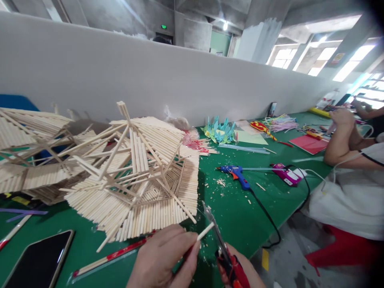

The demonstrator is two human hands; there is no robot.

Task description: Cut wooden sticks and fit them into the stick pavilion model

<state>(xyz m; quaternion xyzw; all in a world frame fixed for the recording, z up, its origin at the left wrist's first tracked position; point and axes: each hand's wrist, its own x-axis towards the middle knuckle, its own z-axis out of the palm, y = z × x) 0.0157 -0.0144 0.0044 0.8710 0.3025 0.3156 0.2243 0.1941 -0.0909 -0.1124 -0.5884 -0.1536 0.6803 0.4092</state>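
My left hand (168, 256) pinches a short wooden stick (205, 231) between thumb and fingers. My right hand (244, 266) is closed round a cutting tool (220, 240) with a long grey metal front and a red-and-black handle; its exact kind is hard to make out. The stick's free end meets the tool's metal part. Just beyond my hands stands a model built of wooden sticks (159, 170), with a slatted roof and a wide slatted base. A wrapped pack of sticks (111, 258) lies beside my left hand.
A blue glue gun (238, 175) with a black cord lies on the green table (240, 224), near a purple-and-white power strip (288, 175). A phone (39, 260) lies front left. Another stick model (33, 152) stands left. A seated person (348, 180) is at the right.
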